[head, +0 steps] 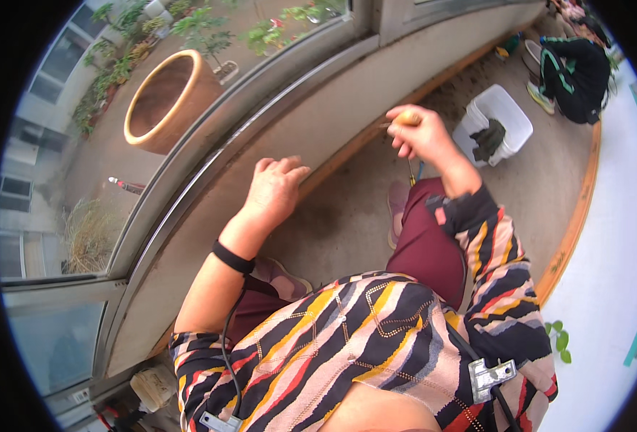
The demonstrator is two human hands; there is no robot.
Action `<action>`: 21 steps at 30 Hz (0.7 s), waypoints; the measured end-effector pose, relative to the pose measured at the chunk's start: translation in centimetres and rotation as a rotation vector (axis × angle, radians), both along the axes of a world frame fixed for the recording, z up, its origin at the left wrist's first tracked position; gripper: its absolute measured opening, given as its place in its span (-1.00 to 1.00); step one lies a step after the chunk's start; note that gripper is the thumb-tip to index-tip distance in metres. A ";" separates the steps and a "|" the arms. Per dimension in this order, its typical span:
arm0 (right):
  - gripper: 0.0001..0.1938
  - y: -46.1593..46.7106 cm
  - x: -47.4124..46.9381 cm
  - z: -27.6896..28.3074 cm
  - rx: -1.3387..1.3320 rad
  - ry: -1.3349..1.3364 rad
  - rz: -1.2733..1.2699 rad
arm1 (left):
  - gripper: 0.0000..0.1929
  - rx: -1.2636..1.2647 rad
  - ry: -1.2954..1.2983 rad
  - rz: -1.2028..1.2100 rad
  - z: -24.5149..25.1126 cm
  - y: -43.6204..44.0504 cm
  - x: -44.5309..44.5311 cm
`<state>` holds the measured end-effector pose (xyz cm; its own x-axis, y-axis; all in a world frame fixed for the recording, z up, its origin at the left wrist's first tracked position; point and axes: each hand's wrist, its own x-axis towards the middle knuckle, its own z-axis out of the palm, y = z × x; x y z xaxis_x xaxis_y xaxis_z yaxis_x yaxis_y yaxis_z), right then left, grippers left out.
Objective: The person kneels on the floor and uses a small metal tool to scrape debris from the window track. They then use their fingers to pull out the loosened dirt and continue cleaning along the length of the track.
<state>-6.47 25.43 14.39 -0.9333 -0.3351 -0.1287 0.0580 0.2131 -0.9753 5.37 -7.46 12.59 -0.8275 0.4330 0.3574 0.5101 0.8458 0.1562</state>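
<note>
My right hand is closed around the yellowish rounded handle of a small hand tool, and a thin shaft points left from it toward the low wall. Below that hand, a second slim tool with a metal shaft and a yellow part shows beside my knee; what supports it is unclear. My left hand hovers back-up in front of the wall, fingers bent and somewhat apart. Nothing shows in it, though its palm is hidden. A black band circles my left wrist.
A white plastic bucket with a dark cloth over its side stands right of my right hand. Beyond it are a black bag or garment and shoes. A window frame runs along the left; outside stands a large clay pot.
</note>
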 end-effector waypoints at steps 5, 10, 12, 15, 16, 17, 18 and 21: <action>-0.58 7.8 -5.0 -3.3 -0.037 -0.201 0.005 | -0.85 0.139 0.026 0.026 2.6 -0.5 0.0; -0.47 13.5 -5.9 -16.3 0.001 -0.474 -0.154 | -0.86 0.218 -0.008 0.152 3.6 -1.7 1.1; -0.49 14.5 -5.5 -23.0 0.166 -0.456 -0.146 | -0.80 0.210 0.016 0.203 3.1 -2.4 1.5; -0.50 14.1 -3.7 -32.0 0.308 -0.521 -0.162 | -0.72 0.294 -0.070 0.283 1.6 -3.0 1.6; -0.52 13.7 -3.1 -34.1 0.309 -0.616 -0.132 | -0.70 0.289 -0.084 0.276 1.2 -3.2 1.6; -0.55 12.9 -2.5 -35.9 0.321 -0.544 -0.062 | -0.70 0.260 -0.103 0.257 0.7 -3.2 1.5; -0.57 11.9 -1.8 -37.4 0.381 -0.493 -0.013 | -0.70 0.241 -0.132 0.245 0.2 -3.0 1.4; -0.65 9.8 -1.0 -39.4 0.517 -0.364 0.058 | -0.73 0.210 -0.221 0.230 -1.0 -2.1 1.5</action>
